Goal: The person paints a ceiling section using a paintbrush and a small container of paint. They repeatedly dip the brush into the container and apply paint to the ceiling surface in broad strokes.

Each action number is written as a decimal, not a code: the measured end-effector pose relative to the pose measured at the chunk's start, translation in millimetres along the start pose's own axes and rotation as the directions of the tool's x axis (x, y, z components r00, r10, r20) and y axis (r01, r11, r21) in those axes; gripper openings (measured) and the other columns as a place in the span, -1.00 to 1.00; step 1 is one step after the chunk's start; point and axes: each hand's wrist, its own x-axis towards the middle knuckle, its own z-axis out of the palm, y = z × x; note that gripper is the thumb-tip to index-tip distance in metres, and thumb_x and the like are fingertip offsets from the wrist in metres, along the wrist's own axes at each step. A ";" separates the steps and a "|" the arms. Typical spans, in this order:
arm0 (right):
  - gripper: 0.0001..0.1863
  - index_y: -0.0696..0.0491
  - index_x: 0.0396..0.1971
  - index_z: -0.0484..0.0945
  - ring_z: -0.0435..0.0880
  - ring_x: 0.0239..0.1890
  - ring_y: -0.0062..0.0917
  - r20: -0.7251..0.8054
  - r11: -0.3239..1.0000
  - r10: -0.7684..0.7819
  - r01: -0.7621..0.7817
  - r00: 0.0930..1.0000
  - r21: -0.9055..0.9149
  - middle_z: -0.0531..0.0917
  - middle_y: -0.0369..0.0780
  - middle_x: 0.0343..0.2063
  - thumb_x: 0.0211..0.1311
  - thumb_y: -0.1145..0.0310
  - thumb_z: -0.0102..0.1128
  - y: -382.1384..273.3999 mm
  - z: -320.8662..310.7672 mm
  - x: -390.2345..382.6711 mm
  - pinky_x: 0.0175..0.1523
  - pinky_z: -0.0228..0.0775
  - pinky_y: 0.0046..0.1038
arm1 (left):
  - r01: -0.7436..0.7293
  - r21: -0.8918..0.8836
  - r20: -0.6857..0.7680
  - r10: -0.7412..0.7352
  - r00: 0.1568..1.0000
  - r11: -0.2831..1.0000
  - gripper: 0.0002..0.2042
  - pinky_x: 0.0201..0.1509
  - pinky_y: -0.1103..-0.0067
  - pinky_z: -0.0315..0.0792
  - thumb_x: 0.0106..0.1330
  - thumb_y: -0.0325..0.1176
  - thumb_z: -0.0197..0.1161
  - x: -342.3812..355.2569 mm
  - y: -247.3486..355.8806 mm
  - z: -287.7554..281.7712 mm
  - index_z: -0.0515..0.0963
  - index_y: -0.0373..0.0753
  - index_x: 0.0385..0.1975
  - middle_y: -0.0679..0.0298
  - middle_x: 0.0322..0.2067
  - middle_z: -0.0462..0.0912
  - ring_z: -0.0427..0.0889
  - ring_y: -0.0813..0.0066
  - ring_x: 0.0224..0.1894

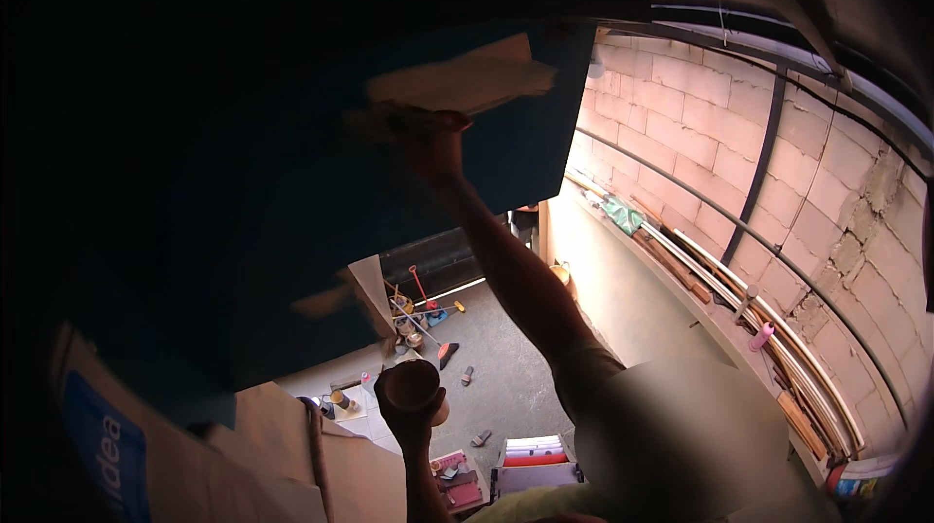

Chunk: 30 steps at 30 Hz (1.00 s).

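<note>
Overhead is a dark teal board with a pale, irregular smeared patch. My right hand is raised against the board at the lower edge of that patch, its fingers closed on something too dark to make out. Below, my left hand grips a round cup-like container with a dark interior. A second pale patch shows lower on the board, near a pale flap at its edge.
A concrete floor lies far below, with brooms, sandals and a step top. At right, a block wall has a ledge with long pipes and boards. Cardboard fills the lower left.
</note>
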 end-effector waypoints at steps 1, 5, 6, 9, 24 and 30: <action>-0.72 0.12 -0.16 0.61 0.66 -0.25 -0.51 -0.046 1.000 0.008 -0.008 0.999 -0.017 0.69 -0.17 -0.23 0.18 0.29 0.28 18.8 -25.4 -0.1 -0.15 0.50 -0.49 | 0.009 -0.014 0.007 -0.009 1.000 1.000 -0.24 0.12 0.36 0.38 -0.33 -0.44 0.61 0.1 -2.4 4.9 0.36 -0.23 0.01 0.18 -0.07 0.51 0.52 0.27 0.00; -0.71 0.18 -0.19 0.65 0.65 -0.48 -0.58 -0.158 0.891 -0.037 -0.039 0.987 -0.452 0.71 -0.17 -0.41 0.22 0.27 0.27 88.7 -196.2 25.2 -0.37 0.51 -0.52 | 0.042 -0.046 0.025 -0.041 0.999 0.998 -0.24 0.12 0.37 0.39 -0.32 -0.43 0.61 1.8 0.1 8.1 0.36 -0.23 0.01 0.18 -0.08 0.51 0.52 0.28 0.00; -0.67 0.17 -0.15 0.64 0.63 -0.56 -0.60 -0.239 0.942 0.137 -0.201 0.961 -0.268 0.70 -0.19 -0.46 0.21 0.24 0.29 62.3 -205.7 19.2 -0.46 0.48 -0.54 | 0.044 -0.036 0.018 -0.043 0.999 0.998 -0.24 0.12 0.37 0.40 -0.32 -0.43 0.61 2.6 3.7 1.8 0.37 -0.23 0.01 0.18 -0.08 0.51 0.52 0.28 0.00; -0.67 0.15 -0.16 0.66 0.60 -0.58 -0.65 -0.237 0.905 0.056 -0.150 0.970 -0.399 0.71 -0.20 -0.48 0.25 0.20 0.24 43.9 -256.0 15.9 -0.44 0.43 -0.58 | 0.019 -0.049 0.046 -0.017 0.999 0.999 -0.23 0.12 0.38 0.41 -0.32 -0.41 0.62 8.5 10.5 9.4 0.37 -0.24 0.01 0.18 -0.08 0.51 0.53 0.30 -0.01; -0.64 -0.03 -0.03 0.61 0.71 -0.30 -0.29 0.004 0.973 -0.204 0.203 0.979 -0.109 0.69 -0.12 -0.22 0.13 0.44 0.20 24.9 26.1 -54.1 -0.20 0.53 -0.43 | 0.064 -0.049 0.008 -0.063 0.998 0.997 -0.23 0.13 0.38 0.39 -0.34 -0.48 0.60 -8.6 -3.1 -4.8 0.36 -0.22 0.01 0.21 -0.07 0.51 0.51 0.30 0.01; -0.74 0.07 -0.19 0.65 0.70 -0.43 -0.48 -0.056 0.921 -0.079 0.051 0.995 -0.386 0.71 -0.16 -0.39 0.28 0.22 0.15 76.0 -80.7 -35.2 -0.32 0.50 -0.46 | 0.062 -0.072 -0.022 -0.064 0.998 0.995 -0.22 0.14 0.38 0.36 -0.32 -0.48 0.59 -7.4 -7.4 -19.7 0.35 -0.22 0.04 0.21 -0.06 0.50 0.50 0.33 0.02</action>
